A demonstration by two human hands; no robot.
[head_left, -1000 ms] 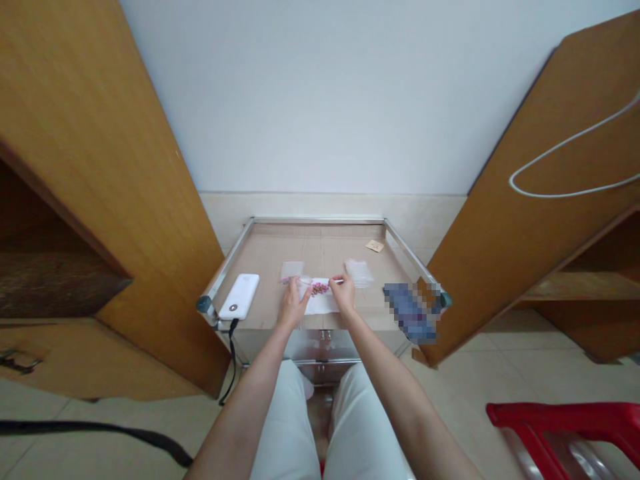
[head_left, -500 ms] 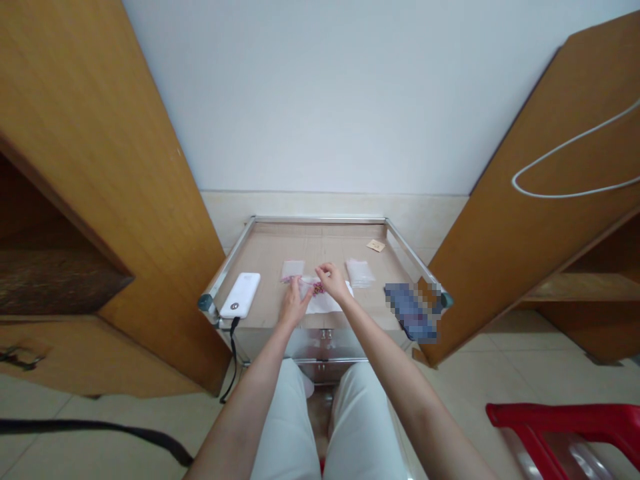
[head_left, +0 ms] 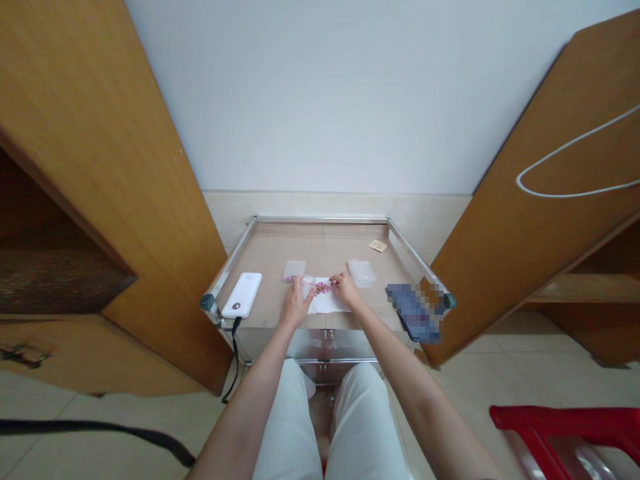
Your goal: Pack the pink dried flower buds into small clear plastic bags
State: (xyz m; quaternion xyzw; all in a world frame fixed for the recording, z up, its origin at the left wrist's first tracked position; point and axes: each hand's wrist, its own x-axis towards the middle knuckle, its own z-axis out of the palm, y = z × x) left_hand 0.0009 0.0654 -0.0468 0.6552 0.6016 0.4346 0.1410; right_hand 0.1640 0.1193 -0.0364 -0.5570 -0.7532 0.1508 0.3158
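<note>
A white sheet of paper [head_left: 327, 305] lies near the front edge of the small table, with a cluster of small pinkish beads [head_left: 323, 287] on it. My left hand [head_left: 295, 305] is at the paper's left side, thumb and fingers closed on what looks like a small clear plastic bag [head_left: 308, 283] with a pinkish line. At the right end of the cluster, the fingertips of my right hand [head_left: 346, 289] are pinched together; whatever is between them is too small to tell. Behind my left hand lies another clear bag [head_left: 294, 268] with pink along its lower edge.
A stack of clear bags [head_left: 361, 272] rests right of the paper, a small tan card [head_left: 378, 246] behind it. A white power bank [head_left: 243, 295] with a black cable is at left, a blurred dark item [head_left: 413, 310] at right. A metal rail [head_left: 320, 219] borders the table.
My right hand has moved right and slightly down, from above the beads to the right end of the cluster. The left hand stays at the paper's left side.
</note>
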